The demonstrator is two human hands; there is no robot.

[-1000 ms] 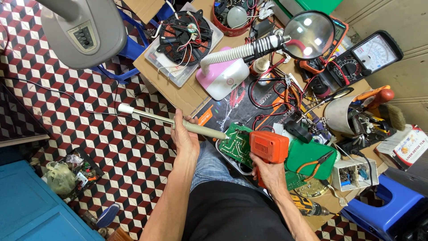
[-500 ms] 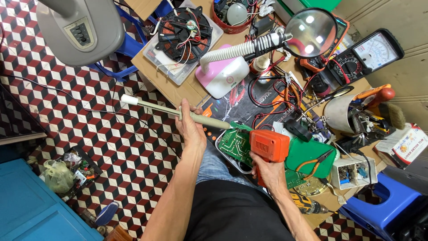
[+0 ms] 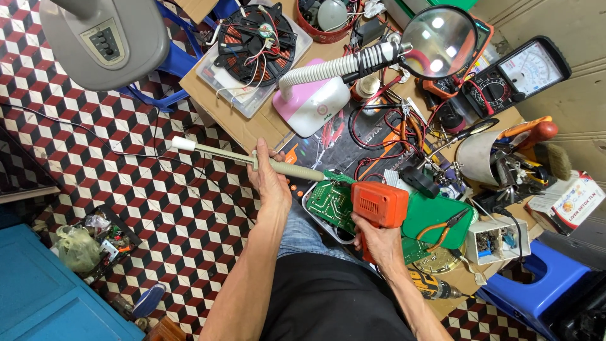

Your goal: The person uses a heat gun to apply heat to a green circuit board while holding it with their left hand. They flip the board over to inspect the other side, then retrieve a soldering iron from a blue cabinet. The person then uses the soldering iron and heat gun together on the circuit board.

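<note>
Orange plastic marks the soldering gun (image 3: pixel 379 205) clamped in the right hand (image 3: pixel 377 240), its body over a green circuit board (image 3: pixel 333 201) on the person's lap at the edge of the surface (image 3: pixel 252 129). The left hand (image 3: pixel 270 180) is closed around a long pale desoldering pump (image 3: pixel 252 160) — its tip meets the board. A small white open box (image 3: pixel 491 240) beside orange-handled pliers (image 3: pixel 445 226) holds small electronic parts — a red tub (image 3: pixel 328 16) at the far end holds a bulb.

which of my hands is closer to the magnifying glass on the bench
Right. The right hand, gripping the orange soldering gun, sits below the magnifying glass; the left hand is farther left.
</note>
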